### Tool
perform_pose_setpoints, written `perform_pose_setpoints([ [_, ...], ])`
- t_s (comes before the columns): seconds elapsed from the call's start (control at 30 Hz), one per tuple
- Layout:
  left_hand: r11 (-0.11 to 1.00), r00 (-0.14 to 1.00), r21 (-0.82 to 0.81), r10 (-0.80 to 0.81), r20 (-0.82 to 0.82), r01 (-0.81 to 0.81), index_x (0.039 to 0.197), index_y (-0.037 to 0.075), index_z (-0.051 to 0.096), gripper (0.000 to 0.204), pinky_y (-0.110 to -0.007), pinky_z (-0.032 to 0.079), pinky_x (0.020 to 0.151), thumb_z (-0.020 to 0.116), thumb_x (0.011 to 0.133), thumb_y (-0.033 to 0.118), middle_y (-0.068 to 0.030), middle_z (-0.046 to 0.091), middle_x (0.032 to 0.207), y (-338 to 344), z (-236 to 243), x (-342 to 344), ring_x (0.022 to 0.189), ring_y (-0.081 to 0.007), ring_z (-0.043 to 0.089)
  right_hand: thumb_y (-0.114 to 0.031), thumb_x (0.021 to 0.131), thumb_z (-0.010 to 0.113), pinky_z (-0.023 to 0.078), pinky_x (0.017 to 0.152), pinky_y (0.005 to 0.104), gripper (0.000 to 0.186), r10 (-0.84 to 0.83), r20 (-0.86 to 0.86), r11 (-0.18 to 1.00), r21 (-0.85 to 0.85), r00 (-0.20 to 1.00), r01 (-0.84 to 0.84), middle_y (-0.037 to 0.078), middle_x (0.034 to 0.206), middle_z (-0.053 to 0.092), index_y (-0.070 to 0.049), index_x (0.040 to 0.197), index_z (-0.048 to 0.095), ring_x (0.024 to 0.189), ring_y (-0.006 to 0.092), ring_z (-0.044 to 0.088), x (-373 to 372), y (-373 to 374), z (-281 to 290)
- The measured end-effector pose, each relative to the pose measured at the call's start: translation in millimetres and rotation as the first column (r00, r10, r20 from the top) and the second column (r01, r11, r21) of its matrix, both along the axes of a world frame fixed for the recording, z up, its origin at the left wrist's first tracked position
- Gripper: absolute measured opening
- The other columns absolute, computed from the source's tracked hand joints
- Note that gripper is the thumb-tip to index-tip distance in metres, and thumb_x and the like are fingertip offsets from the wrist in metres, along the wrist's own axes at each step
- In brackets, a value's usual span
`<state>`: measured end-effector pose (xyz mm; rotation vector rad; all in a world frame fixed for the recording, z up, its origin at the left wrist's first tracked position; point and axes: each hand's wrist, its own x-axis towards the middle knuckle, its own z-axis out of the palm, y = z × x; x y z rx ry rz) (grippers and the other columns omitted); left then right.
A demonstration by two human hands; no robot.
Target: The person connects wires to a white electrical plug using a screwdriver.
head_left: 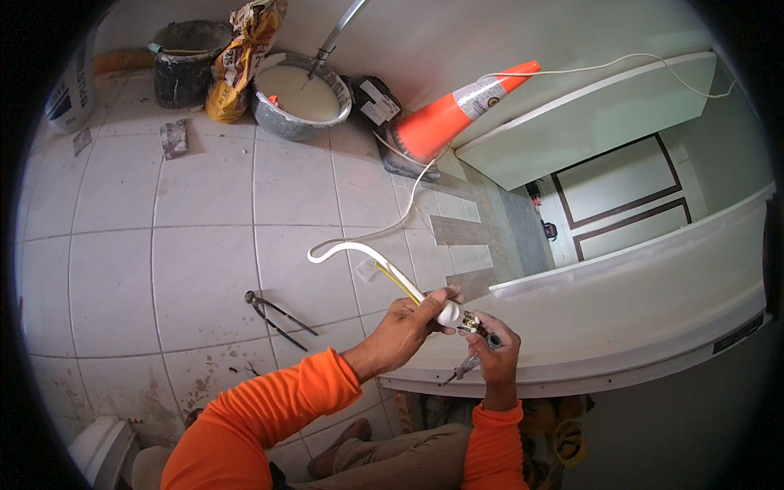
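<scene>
My left hand (pixel 396 331) is closed on a white cable (pixel 394 273) and a white plug cover (pixel 449 313), with thumb and fingers round them. A thin yellow-green wire (pixel 394 279) lies along the cable. My right hand (pixel 500 349) is closed on a small metal plug insert (pixel 470 322), just right of the cover, and also holds a screwdriver (pixel 468 367) pointing down-left. Whether the insert's wires are attached is too small to tell. Pincers (pixel 274 313) lie on the tiled floor to the left of my hands.
A basin (pixel 300 94) of cloudy liquid, a bucket (pixel 175 77) and a torn sack (pixel 238 61) stand along the wall. An orange cone (pixel 433 126) with cord stands behind my hands. A long white ledge (pixel 621 322) borders the doorway at right. Floor tiles (pixel 196 286) spread leftward.
</scene>
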<state>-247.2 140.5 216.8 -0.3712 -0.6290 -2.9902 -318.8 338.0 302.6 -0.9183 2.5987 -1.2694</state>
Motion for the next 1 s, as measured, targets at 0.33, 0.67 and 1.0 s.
perform_pose_setpoints([
  [0.33, 0.993, 1.0, 0.116, -0.021, 0.02, 0.019, 0.14, -0.009, 0.044, 0.066, -0.04, 0.049, 0.096, 0.051, 0.103, 0.045, -0.0141, 0.053, 0.132, 3.6, -2.8, 0.2, 0.121, -0.0214, 0.051, -0.002, 0.083, 0.076, 0.05, 0.06, 0.0261, 0.036, 0.028, -0.072, 1.0, 0.003, 0.997, -0.028, 0.014, 0.1, 0.072, 0.004, 0.118, 0.068, 0.07, 0.0113, 0.06, -0.8, 1.8, -0.6],
  [0.67, 0.994, 0.998, 0.112, 0.007, 0.055, -0.013, 0.141, -0.011, 0.041, 0.069, -0.041, 0.048, 0.097, 0.05, 0.103, 0.046, -0.0153, 0.051, 0.133, 5.7, -1.9, 1.8, 0.122, -0.0229, 0.05, -0.002, 0.083, 0.076, 0.049, 0.058, 0.0255, 0.036, -0.004, -0.081, 1.0, -0.006, 0.997, 0.003, 0.012, 0.095, 0.071, 0.003, 0.118, 0.068, 0.069, 0.0106, 0.059, 3.8, -5.0, -0.3],
  [1.0, 0.974, 0.995, 0.223, -0.051, 0.082, 0.031, 0.141, -0.009, 0.041, 0.066, -0.042, 0.046, 0.097, 0.051, 0.103, 0.044, -0.0131, 0.052, 0.131, 6.7, 1.7, 6.0, 0.119, -0.0218, 0.05, 0.0, 0.081, 0.076, 0.049, 0.057, 0.0247, 0.035, -0.029, 0.006, 0.998, -0.058, 1.0, 0.03, 0.008, 0.088, 0.067, 0.003, 0.115, 0.067, 0.067, 0.0104, 0.058, 4.8, -0.9, 0.4],
])
